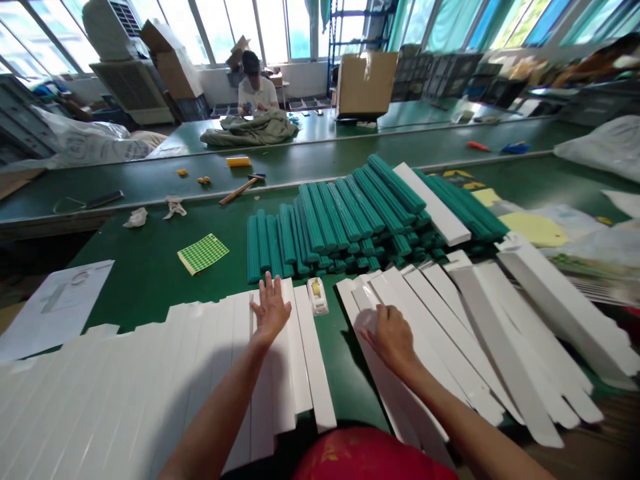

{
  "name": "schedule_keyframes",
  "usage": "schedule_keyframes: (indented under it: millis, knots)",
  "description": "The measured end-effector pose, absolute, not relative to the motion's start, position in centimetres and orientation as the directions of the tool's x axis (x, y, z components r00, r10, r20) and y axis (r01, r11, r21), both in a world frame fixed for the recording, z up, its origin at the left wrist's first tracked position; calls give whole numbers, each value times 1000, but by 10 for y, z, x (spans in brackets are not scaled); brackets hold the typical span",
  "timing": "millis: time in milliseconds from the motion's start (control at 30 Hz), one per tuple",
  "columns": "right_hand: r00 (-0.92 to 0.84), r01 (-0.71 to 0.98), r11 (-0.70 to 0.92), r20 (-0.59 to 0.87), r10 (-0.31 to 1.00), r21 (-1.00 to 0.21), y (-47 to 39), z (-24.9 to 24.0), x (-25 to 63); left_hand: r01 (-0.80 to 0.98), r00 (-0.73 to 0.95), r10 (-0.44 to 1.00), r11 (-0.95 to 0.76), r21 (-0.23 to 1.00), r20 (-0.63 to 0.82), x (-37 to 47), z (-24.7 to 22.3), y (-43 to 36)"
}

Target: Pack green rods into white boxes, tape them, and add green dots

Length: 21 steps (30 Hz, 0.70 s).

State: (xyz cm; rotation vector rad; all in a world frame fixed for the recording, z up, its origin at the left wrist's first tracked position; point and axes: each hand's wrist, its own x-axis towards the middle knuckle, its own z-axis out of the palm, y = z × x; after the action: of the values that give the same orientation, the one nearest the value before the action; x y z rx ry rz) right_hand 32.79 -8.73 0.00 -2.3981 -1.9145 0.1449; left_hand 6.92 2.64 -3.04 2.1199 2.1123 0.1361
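Observation:
Fingers spread, my left hand (273, 310) lies flat on the right end of a row of long white cartons (210, 360). My right hand (394, 339) has its fingers curled at a long white carton (367, 299) in the right-hand group; its fingertips are partly hidden. Between the two groups stands a small white tape dispenser (317, 297) with a yellow core. Just beyond my hands is a stacked pile of green ribbed rods (330, 213), with one white carton (433, 203) lying across it.
A green dotted sticker sheet (203, 253) and a printed paper (55, 303) lie left. Farther back are a hammer (243, 189), a yellow roll (238, 161) and a cardboard box (367, 85). Another person (257, 93) sits behind a grey-green cloth (250, 128). Plastic bags (605, 147) lie right.

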Motion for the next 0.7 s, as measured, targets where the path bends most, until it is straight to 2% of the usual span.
schedule_keyframes:
  millis: [33, 133, 300, 400, 467, 533, 600, 633, 700]
  knots:
    - [224, 972, -227, -46, 973, -62, -96, -6, 344, 990, -1, 1000, 5, 144, -30, 70, -31, 27]
    - [181, 983, -185, -136, 974, -20, -110, -25, 367, 994, -34, 999, 32, 103, 23, 75, -31, 27]
    - [137, 987, -150, -191, 972, -55, -104, -25, 374, 987, -114, 979, 91, 135, 171, 89, -25, 12]
    - [86, 992, -103, -190, 978, -77, -94, 8, 379, 968, -126, 935, 42, 247, 333, 101, -14, -5]
    - [18, 998, -24, -97, 995, -62, -88, 39, 379, 934, -125, 871, -59, 353, 475, 108, 3, -17]
    - [-109, 994, 109, 11, 994, -33, -83, 69, 370, 870, -148, 780, -190, 456, 607, 114, 29, -26]
    - [-301, 953, 301, 35, 953, -17, -77, 91, 353, 783, -174, 709, -321, 533, 683, 121, 61, -31]
    - [-386, 922, 386, 6, 922, -41, -74, 97, 341, 735, -176, 701, -374, 566, 691, 126, 77, -33]
    - [-464, 863, 440, -43, 885, -250, -66, 102, 315, 631, -100, 770, -440, 639, 630, 141, 105, -34]
